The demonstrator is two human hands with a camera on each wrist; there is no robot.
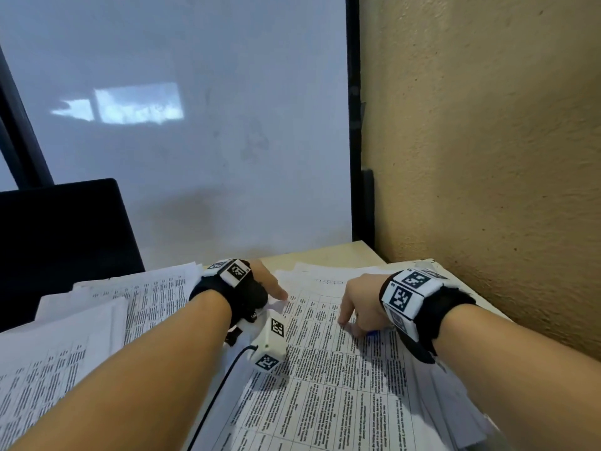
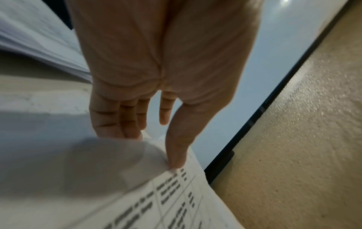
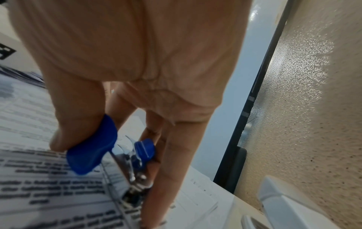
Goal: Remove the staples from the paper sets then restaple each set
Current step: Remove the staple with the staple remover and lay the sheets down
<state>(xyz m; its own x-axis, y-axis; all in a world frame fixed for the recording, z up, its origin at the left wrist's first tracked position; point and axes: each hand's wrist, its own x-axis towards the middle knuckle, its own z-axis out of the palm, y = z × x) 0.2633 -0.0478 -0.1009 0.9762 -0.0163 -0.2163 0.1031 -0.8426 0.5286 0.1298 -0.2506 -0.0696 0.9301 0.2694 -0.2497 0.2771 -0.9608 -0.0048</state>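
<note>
A printed paper set [image 1: 325, 369] with tables of text lies in the middle of the desk. My left hand [image 1: 274, 292] rests at its top-left corner. In the left wrist view the thumb [image 2: 176, 161] presses down on the printed sheet [image 2: 176, 193], and the straight fingers [image 2: 117, 124] reach behind a lifted, curled page [image 2: 88, 162]. My right hand [image 1: 353, 320] holds a blue staple remover [image 1: 372, 333] low over the sheet. In the right wrist view its blue handles [image 3: 92, 148] are pinched between thumb and fingers, and the metal claws [image 3: 135, 178] point down at the paper [image 3: 39, 186]. I cannot see a staple.
More paper stacks [image 1: 97, 320] lie to the left and under the right arm. A tan wall [image 1: 487, 157] bounds the desk on the right and a pale panel [image 1: 195, 157] stands behind. A black chair back [image 1: 65, 239] is far left. A white object [image 3: 284, 206] sits by the wall.
</note>
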